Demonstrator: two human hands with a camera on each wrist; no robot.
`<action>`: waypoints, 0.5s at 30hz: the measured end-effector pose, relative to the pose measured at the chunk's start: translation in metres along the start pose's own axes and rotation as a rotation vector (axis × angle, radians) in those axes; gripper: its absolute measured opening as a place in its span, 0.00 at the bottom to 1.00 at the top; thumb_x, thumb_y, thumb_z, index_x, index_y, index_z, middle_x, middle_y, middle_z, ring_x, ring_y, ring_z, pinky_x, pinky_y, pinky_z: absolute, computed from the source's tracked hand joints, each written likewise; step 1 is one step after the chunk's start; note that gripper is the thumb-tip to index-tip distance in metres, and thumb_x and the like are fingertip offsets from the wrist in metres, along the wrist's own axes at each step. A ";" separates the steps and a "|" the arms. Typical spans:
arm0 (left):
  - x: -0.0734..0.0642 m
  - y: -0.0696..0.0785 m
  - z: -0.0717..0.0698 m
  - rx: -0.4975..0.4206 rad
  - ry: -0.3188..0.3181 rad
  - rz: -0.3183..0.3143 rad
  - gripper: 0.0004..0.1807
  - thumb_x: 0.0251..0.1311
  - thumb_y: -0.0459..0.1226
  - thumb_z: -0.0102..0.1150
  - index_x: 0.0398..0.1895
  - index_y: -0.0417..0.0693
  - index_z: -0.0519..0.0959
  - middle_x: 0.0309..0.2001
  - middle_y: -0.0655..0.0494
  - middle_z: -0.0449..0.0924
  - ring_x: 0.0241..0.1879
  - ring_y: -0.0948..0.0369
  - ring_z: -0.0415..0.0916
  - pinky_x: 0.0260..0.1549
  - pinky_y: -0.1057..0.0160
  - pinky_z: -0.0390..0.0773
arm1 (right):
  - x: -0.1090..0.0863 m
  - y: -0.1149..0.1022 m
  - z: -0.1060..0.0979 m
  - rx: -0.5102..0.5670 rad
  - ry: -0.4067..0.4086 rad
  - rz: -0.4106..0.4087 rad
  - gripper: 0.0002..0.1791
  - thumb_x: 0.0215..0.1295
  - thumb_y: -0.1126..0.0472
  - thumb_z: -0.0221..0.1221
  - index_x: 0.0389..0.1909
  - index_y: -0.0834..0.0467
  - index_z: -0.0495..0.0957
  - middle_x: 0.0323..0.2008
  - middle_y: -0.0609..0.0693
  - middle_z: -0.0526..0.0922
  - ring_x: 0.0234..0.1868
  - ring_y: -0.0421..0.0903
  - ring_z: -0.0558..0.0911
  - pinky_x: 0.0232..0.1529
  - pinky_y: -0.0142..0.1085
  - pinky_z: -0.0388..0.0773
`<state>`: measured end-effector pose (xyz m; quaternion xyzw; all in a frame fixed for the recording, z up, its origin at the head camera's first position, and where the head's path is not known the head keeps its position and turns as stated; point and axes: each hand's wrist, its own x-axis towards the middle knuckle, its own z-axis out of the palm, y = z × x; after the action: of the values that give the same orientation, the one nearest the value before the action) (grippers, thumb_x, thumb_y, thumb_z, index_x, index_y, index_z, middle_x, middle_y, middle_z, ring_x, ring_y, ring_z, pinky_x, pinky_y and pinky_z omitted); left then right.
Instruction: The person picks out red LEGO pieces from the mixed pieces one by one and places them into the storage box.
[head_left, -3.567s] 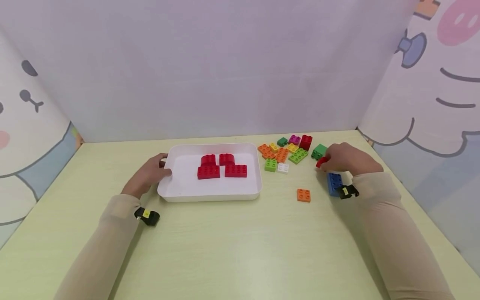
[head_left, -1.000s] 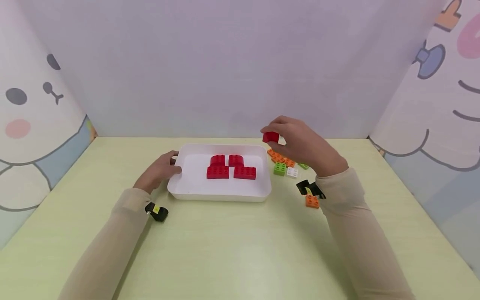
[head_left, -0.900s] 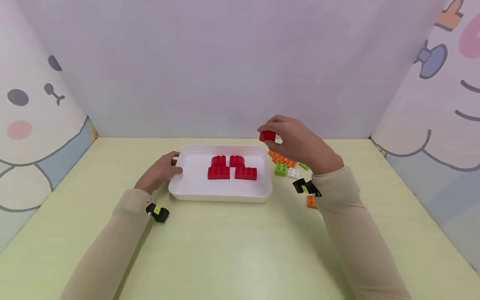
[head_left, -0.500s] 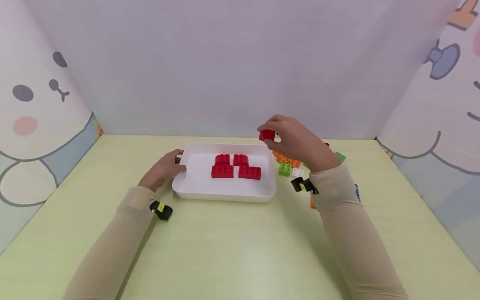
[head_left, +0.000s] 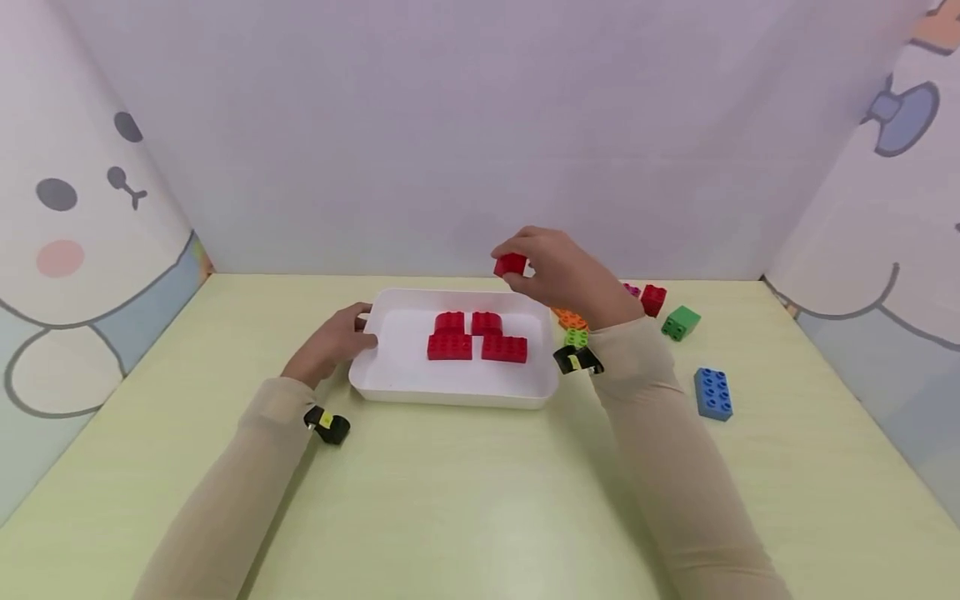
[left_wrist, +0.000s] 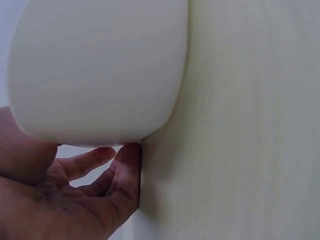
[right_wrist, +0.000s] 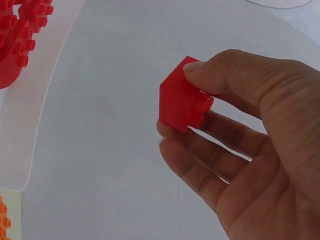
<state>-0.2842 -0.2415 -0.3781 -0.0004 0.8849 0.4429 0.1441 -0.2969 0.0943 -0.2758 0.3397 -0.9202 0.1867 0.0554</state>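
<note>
My right hand (head_left: 564, 275) pinches a small red toy brick (head_left: 510, 265) between thumb and fingers, raised above the tray's back right part. In the right wrist view the brick (right_wrist: 180, 100) has a slanted face and studs toward the palm. My left hand (head_left: 330, 343) grips the left end of a white tray (head_left: 450, 397), thumb over the rim, fingers outside. The left wrist view shows those fingers (left_wrist: 127, 172) below the tray's wall (left_wrist: 100, 75), by the tabletop. Inside the tray lie two long red bricks (head_left: 450, 347) in front of two curved red ones (head_left: 487, 323).
Right of the tray are orange bricks (head_left: 572, 320) and a lime brick (head_left: 577, 337), partly behind the right wrist. Farther right stand a dark red brick (head_left: 653, 300), a green brick (head_left: 681, 322) and a blue brick (head_left: 714, 393). A pale wall (head_left: 450, 167) rises behind the table.
My right hand picked up the red brick beside the blue one and carried it left to above the tray. My left hand keeps its hold; the head view has shifted slightly.
</note>
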 end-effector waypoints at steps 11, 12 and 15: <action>-0.004 0.003 -0.004 -0.001 0.004 0.015 0.37 0.68 0.30 0.48 0.79 0.38 0.52 0.63 0.34 0.65 0.56 0.45 0.69 0.54 0.51 0.74 | 0.020 0.002 0.022 0.019 -0.108 0.081 0.21 0.67 0.63 0.64 0.61 0.57 0.80 0.51 0.52 0.80 0.50 0.50 0.78 0.48 0.40 0.81; -0.004 0.002 -0.004 -0.004 0.003 0.015 0.36 0.68 0.29 0.48 0.79 0.38 0.52 0.63 0.33 0.65 0.56 0.45 0.69 0.54 0.51 0.74 | 0.021 0.002 0.024 0.024 -0.128 0.088 0.21 0.67 0.63 0.65 0.61 0.57 0.80 0.50 0.52 0.80 0.50 0.50 0.78 0.48 0.40 0.81; -0.004 0.002 -0.003 -0.009 0.002 0.013 0.36 0.68 0.29 0.48 0.79 0.39 0.52 0.64 0.34 0.66 0.57 0.45 0.69 0.54 0.52 0.74 | 0.024 0.005 0.031 0.029 -0.174 0.113 0.22 0.67 0.62 0.66 0.61 0.56 0.80 0.49 0.52 0.81 0.49 0.50 0.78 0.49 0.40 0.80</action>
<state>-0.2820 -0.2432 -0.3733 0.0043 0.8830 0.4479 0.1400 -0.3174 0.0714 -0.3002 0.3028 -0.9364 0.1724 -0.0404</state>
